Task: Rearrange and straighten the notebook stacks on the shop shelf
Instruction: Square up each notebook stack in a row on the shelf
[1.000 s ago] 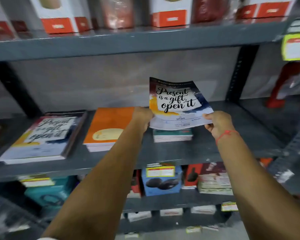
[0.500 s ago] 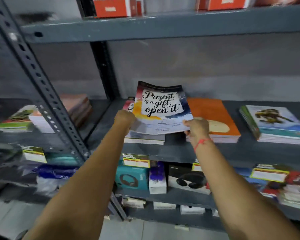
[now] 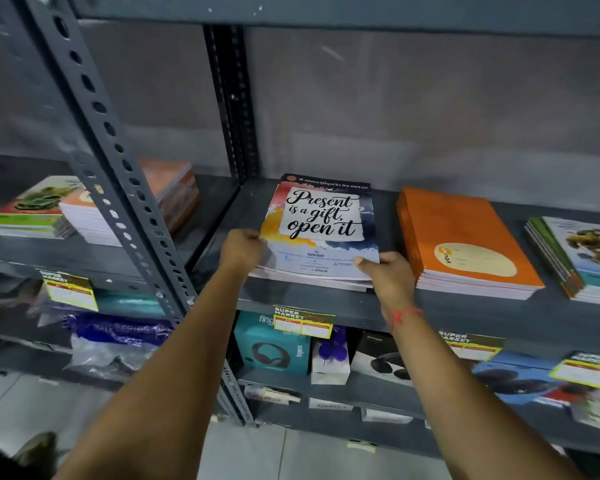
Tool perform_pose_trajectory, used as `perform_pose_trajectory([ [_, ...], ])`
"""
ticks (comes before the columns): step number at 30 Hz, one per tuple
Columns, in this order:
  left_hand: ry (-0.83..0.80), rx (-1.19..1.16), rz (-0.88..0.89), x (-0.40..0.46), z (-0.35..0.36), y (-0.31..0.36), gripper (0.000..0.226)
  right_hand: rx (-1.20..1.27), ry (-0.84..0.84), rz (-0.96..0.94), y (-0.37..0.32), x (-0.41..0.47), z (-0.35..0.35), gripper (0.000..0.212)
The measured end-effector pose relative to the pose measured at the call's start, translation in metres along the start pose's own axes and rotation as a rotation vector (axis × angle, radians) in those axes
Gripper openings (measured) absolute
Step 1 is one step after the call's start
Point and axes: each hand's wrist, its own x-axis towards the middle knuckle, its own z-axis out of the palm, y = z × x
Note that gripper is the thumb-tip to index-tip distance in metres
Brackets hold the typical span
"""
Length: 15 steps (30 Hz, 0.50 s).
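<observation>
A notebook with "Present is a gift, open it" on its cover (image 3: 321, 223) lies on top of a stack of like notebooks on the grey shelf (image 3: 326, 303). My left hand (image 3: 241, 249) grips its near left edge. My right hand (image 3: 388, 275), with a red thread on the wrist, grips its near right corner. To the right sits a stack of orange notebooks (image 3: 461, 237), and beyond it a stack with a green-and-blue picture cover (image 3: 582, 258) at the frame's edge.
A perforated grey upright (image 3: 118, 168) stands to the left of the stack. Behind it, on the neighbouring shelf, are more notebook stacks (image 3: 84, 213). Boxed headphones (image 3: 274, 348) and price labels (image 3: 303, 322) fill the shelf below.
Both hands carried the notebook leftward from the right end of the shelf, past the orange stack, and lowered it flat onto the matching stack. My view followed to the left.
</observation>
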Motion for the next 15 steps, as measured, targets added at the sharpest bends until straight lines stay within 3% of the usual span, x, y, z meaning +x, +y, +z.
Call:
perform_pose_trajectory([
  [2,0.127,-0.057,0.069,0.003,-0.002,-0.020,0.027,-0.004,-0.029,-0.059,0.011,-0.003,-0.003,0.017],
  [3,0.147,-0.071,0.082,0.002,-0.004,-0.028,0.031,0.000,-0.052,-0.077,0.017,-0.005,-0.005,0.029],
  [6,0.097,-0.170,0.124,-0.007,-0.001,-0.049,0.038,0.032,-0.175,-0.127,0.033,-0.010,-0.011,0.063],
  [10,0.030,-0.343,0.148,-0.014,0.002,-0.061,0.039,0.078,-0.397,-0.196,0.040,-0.008,-0.017,0.069],
  [15,-0.057,-0.408,0.131,-0.018,-0.003,-0.061,0.043,0.110,-0.448,-0.197,0.050,0.004,-0.023,0.081],
])
